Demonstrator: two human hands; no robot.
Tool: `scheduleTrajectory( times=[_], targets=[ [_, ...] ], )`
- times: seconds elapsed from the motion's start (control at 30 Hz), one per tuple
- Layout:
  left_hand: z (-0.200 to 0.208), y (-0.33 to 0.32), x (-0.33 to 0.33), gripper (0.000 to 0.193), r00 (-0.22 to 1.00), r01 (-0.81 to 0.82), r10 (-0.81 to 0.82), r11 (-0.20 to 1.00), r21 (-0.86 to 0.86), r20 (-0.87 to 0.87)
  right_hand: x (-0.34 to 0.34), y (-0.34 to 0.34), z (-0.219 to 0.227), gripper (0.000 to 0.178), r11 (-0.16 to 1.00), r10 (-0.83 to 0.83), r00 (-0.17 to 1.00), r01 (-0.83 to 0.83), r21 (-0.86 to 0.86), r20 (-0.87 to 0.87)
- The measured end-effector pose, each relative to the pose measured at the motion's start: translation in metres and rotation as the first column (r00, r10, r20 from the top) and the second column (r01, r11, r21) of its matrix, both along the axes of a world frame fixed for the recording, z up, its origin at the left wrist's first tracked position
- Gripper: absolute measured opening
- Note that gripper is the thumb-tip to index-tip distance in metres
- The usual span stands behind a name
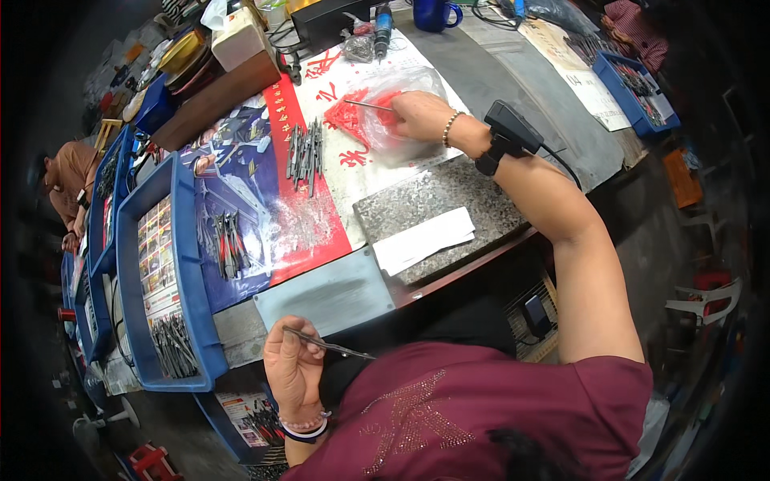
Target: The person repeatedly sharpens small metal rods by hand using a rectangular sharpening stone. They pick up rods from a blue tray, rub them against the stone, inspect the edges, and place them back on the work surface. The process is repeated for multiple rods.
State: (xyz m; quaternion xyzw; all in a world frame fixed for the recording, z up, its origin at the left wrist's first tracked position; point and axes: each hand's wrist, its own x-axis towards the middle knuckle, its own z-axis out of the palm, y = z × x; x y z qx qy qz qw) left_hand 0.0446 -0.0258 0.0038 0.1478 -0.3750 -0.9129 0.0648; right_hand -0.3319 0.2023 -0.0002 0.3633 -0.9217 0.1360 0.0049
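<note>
Near my body, my left hand point(295, 373) pinches a slim, dark metal tool point(329, 345) that points to the right; its exact kind is unclear. My right hand point(425, 117) is stretched forward over a clear plastic bag point(409, 84) of small red pieces point(346, 116). Its fingers are closed round a thin metal rod point(367, 104), whose tip lies over the red pieces. Left of the bag lies a bunch of dark metal tools point(305, 156). Further left and nearer is a smaller bunch with red-and-black handles point(230, 247).
A speckled stone slab point(481, 196) bears folded white paper point(425, 239). Blue trays point(210, 321) line the left side, one holding many dark tools. An electric screwdriver point(382, 36) and a blue mug point(435, 14) stand at the back. Other people sit at far left and far right.
</note>
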Motion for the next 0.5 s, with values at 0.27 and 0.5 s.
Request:
scheduleTrajectory(
  times=[0.27, 0.5],
  targets=[
    [-0.003, 0.008, -0.005, 0.022, 0.999, 0.037, -0.039, 0.998, 0.053, 0.029, 0.005, 0.013, 0.017, 0.022, 0.958, -0.03, 0.963, 0.104, -0.268, 0.267],
    [-0.008, 0.013, -0.006, 0.02, 0.997, 0.042, -0.047, 0.995, 0.092, 0.054, 0.023, 0.047, 0.039, 0.013, 0.801, 0.077, 0.598, 0.439, -0.407, 0.797]
  ],
)
